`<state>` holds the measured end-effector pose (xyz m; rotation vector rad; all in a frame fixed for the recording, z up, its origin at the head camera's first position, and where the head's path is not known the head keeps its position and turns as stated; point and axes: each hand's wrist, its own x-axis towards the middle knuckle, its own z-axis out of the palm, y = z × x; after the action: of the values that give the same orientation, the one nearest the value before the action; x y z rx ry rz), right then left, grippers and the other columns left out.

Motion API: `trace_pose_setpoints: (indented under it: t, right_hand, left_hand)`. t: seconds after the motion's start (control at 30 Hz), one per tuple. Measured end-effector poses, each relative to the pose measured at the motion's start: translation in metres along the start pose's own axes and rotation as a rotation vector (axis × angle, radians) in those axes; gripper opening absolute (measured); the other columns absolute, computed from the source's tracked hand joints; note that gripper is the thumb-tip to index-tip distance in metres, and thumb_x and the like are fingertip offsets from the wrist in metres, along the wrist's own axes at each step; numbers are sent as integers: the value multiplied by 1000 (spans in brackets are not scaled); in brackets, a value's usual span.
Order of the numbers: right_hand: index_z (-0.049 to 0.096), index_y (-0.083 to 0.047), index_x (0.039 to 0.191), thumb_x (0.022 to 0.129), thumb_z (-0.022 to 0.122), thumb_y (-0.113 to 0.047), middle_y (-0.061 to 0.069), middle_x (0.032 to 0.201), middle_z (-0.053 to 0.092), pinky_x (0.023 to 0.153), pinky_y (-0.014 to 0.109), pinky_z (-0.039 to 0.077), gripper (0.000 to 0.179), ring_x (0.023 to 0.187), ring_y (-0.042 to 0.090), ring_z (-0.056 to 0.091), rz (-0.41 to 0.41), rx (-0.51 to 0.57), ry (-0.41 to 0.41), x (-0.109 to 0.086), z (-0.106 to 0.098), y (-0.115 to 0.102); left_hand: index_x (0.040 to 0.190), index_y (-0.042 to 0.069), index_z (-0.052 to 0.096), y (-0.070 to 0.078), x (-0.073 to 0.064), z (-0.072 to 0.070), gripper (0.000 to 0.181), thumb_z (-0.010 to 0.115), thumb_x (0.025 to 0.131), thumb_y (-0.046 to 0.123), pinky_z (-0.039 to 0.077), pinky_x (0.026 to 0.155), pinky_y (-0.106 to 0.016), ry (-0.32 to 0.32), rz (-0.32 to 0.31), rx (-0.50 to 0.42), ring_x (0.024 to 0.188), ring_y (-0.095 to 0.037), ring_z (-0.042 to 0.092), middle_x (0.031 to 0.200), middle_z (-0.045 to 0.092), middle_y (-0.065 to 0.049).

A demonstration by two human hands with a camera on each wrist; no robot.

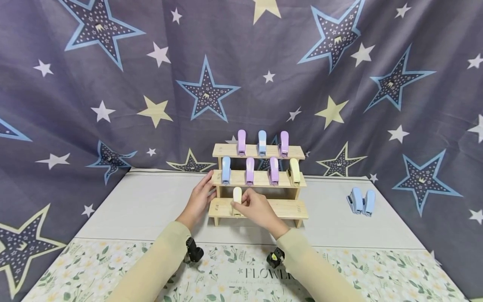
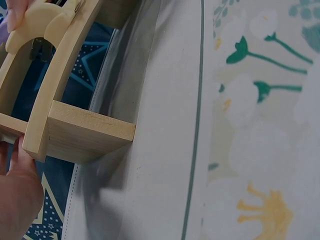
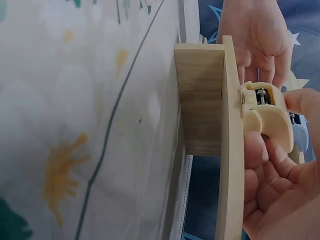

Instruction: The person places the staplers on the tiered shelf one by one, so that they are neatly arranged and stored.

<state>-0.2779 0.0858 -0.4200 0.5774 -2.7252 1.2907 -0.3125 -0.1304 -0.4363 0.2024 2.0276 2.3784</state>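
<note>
A small cream stapler [image 1: 237, 195] stands upright on the left part of the lowest step of a three-step wooden rack [image 1: 279, 208]. My right hand [image 1: 260, 208] pinches this stapler between thumb and fingers; the right wrist view shows its base [image 3: 248, 107] against the board. At the rack's left end, my left hand [image 1: 199, 196] grips the wood near the middle step. Some of its fingers are hidden behind the boards in the left wrist view. On the middle step stand a blue stapler [image 1: 226, 171], two purple ones [image 1: 250, 172] and a cream one [image 1: 294, 173].
The top step holds a blue stapler [image 1: 262, 144] between two purple staplers [image 1: 242, 143]. Two blue staplers [image 1: 368, 203] stand on the white table surface at the right. A flowered cloth [image 1: 219, 272] covers the front; a star-patterned curtain [image 1: 264, 96] hangs behind.
</note>
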Motion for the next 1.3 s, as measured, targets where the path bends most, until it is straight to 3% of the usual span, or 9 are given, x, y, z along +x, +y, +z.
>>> trace_pose_setpoints:
  t: [0.3,0.57,0.77,1.3]
  right_hand:
    - [57,-11,94,94,69,-45,-1,72,59,50,24,44,36,60,12,51,10,-17,-3,2,1,-2]
    - [57,-10,110,93,67,-53,0,83,61,56,29,49,48,65,15,56,46,47,-11,-4,-4,-1]
    - [59,-12,108,96,67,-44,0,84,62,58,29,50,36,68,15,58,38,41,-32,-12,-20,8]
    - [65,-11,98,94,69,-25,-2,77,62,56,27,47,15,64,14,57,51,-51,28,-35,-79,48]
  left_hand:
    - [160,16,27,0,-1,-1,51,37,111,22,32,119,-43,-4,18,-3,143,-32,34,162,27,-9]
    - [160,17,27,0,-1,-1,51,37,111,22,33,119,-40,4,6,-4,143,-31,34,161,29,-10]
    - [160,14,25,0,-1,1,51,37,111,20,32,119,-41,-11,14,-19,143,-32,33,162,27,-11]
    - [160,15,27,0,-1,1,51,38,111,20,33,119,-41,1,14,-26,143,-32,35,161,29,-11]
